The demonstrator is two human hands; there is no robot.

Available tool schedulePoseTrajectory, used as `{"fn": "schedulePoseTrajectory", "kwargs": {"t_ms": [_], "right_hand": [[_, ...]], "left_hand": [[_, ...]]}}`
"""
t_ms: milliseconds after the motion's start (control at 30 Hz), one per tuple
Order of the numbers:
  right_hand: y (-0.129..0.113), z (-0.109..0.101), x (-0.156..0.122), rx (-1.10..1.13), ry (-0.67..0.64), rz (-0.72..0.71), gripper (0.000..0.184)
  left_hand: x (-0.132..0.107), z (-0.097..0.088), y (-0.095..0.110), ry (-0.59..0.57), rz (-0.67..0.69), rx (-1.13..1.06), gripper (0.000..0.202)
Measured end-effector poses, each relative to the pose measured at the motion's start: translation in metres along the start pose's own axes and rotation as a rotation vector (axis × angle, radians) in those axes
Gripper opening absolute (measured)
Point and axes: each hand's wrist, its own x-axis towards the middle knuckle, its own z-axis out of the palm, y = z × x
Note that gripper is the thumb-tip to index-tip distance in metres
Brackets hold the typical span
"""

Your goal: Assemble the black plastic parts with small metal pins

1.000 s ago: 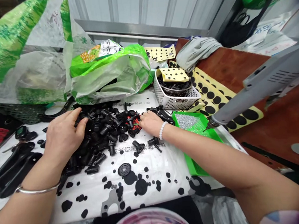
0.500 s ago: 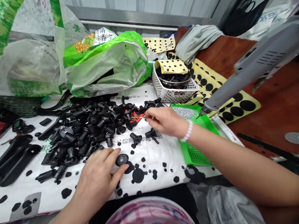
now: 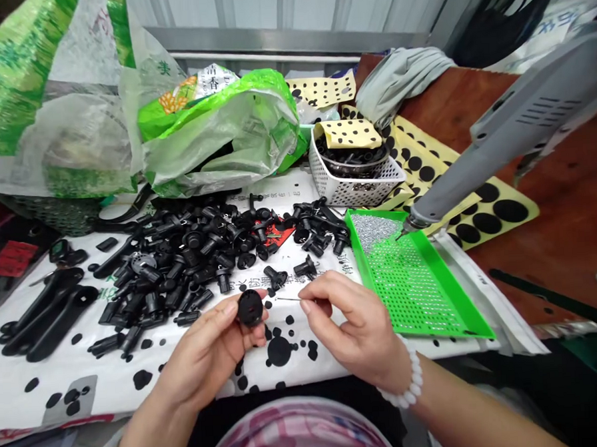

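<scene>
My left hand [image 3: 205, 345] is closed around the edge of a round black plastic cap [image 3: 249, 309], holding it tilted above the white sheet. Pinched between the thumb and forefinger of my right hand [image 3: 357, 330] is a thin metal pin [image 3: 286, 299]. Its tip points left at the cap, with a small gap between them. Just beyond my hands, two loose black plastic fittings [image 3: 305, 266] lie on the sheet. A large heap of similar black parts [image 3: 180, 256] spreads to the left, with a red patch [image 3: 275, 235] showing at its right end.
A green perforated tray [image 3: 435, 296] with small silvery pieces stands on the right. Above it hangs a grey electric screwdriver [image 3: 442, 192]. A white basket [image 3: 349, 187] of black parts is behind. Black handles [image 3: 58, 316] lie left, plastic bags [image 3: 224, 147] at the back.
My left hand has picked the round cap up off the sheet. My right hand has come back from the red patch towards me, now with the thin pin in its fingers.
</scene>
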Motion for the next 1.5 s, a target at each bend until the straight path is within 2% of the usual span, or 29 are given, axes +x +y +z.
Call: {"fn": "schedulePoseTrajectory", "kwargs": {"t_ms": [100, 233, 467, 633, 767, 833, 967, 1100, 1267, 1400, 1500], "right_hand": [[-0.006, 0.006, 0.001, 0.011, -0.016, 0.0, 0.011], [-0.01, 0.011, 0.0, -0.018, -0.054, 0.002, 0.014], [-0.012, 0.012, -0.002, -0.062, -0.105, 0.069, 0.016], [-0.015, 0.012, -0.004, -0.105, -0.145, 0.13, 0.015], [-0.016, 0.015, -0.006, -0.135, -0.198, 0.123, 0.016], [-0.016, 0.017, -0.007, -0.119, -0.199, 0.132, 0.017], [-0.016, 0.017, -0.009, 0.01, -0.202, 0.17, 0.014], [-0.012, 0.016, -0.014, 0.162, -0.251, 0.141, 0.018], [-0.008, 0.016, -0.019, 0.204, -0.206, 0.177, 0.016], [-0.01, 0.02, -0.022, 0.148, -0.157, 0.167, 0.014], [-0.012, 0.023, -0.025, 0.168, -0.133, 0.22, 0.013]], "left_hand": [[0.001, 0.0, -0.008, -0.025, -0.063, -0.168, 0.032], [0.002, -0.001, -0.016, -0.034, -0.071, -0.208, 0.03], [0.003, 0.0, -0.02, -0.017, 0.033, -0.033, 0.027], [-0.001, -0.003, -0.024, 0.028, 0.144, 0.208, 0.03], [-0.006, -0.001, -0.025, -0.038, 0.185, 0.328, 0.033], [-0.007, 0.0, -0.027, -0.047, 0.209, 0.347, 0.031], [-0.004, 0.0, -0.028, 0.007, 0.252, 0.29, 0.022], [-0.004, 0.0, -0.027, 0.027, 0.213, 0.204, 0.022], [-0.007, 0.0, -0.027, 0.029, 0.143, 0.194, 0.031], [-0.009, 0.003, -0.031, 0.036, 0.182, 0.203, 0.031], [-0.011, 0.003, -0.034, 0.023, 0.213, 0.244, 0.033]]}}
